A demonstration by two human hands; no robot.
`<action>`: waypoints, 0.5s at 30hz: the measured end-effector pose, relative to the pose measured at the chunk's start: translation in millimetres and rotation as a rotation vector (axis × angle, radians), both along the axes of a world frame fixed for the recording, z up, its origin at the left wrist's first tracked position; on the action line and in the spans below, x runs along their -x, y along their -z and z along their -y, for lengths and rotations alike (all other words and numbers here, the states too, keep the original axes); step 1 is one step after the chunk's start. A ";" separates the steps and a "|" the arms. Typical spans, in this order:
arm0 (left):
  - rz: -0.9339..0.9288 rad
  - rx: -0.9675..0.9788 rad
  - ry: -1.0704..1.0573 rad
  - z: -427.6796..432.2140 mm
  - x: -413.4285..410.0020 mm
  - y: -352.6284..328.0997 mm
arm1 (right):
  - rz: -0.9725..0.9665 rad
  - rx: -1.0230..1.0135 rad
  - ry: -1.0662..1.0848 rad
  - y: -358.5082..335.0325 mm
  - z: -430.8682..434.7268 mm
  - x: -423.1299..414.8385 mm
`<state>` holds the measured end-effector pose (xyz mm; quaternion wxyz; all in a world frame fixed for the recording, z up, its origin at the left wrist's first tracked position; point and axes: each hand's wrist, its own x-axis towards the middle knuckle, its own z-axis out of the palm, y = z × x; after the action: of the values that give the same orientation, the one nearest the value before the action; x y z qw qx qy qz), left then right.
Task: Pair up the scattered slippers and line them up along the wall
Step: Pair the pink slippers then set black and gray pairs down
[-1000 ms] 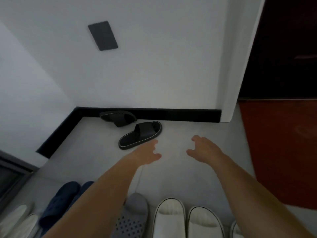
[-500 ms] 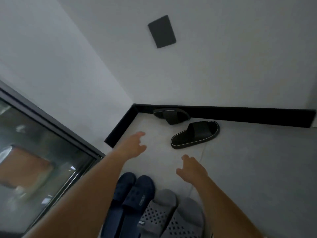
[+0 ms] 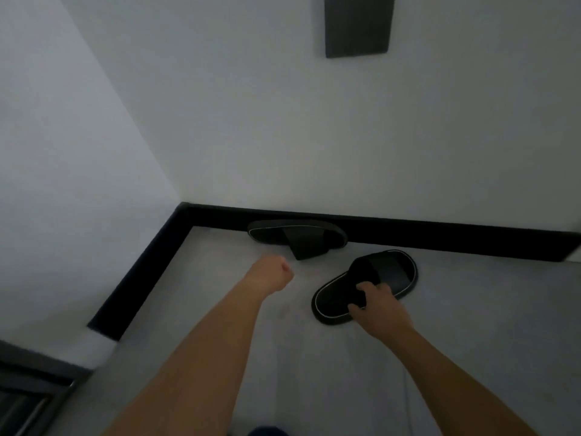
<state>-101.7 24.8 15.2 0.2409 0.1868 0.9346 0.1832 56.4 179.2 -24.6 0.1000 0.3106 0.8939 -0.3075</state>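
The right hand (image 3: pixel 379 305) has its grip clamped on the edge of the near black slipper (image 3: pixel 390 272), which lies on the floor (image 3: pixel 471 309) near the wall. The left hand (image 3: pixel 273 273), its grip curled together on nothing, is just beside the other black slipper (image 3: pixel 283 235), which lies against the skirting (image 3: pixel 456 236).

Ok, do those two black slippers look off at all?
Yes. The far slipper lies sideways along the skirting board, seemingly tipped against it, while the near slipper, which the right hand grips, sits apart at an angle. They aren't paired.
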 end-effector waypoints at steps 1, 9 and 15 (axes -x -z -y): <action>0.017 -0.025 0.008 -5.0 11.9 8.3 | 0.012 -0.039 0.039 2.6 2.1 7.6; 0.141 -0.280 0.020 -38.4 46.5 59.7 | 0.181 -0.261 0.285 27.1 3.2 20.1; 0.196 -0.593 -0.175 -57.9 37.8 53.2 | 0.300 -0.186 0.169 14.2 -13.4 -7.1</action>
<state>-139.4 82.7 -38.0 0.2481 0.1494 0.8254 0.4846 63.5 192.6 -38.8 0.1769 0.4349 0.8641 -0.1812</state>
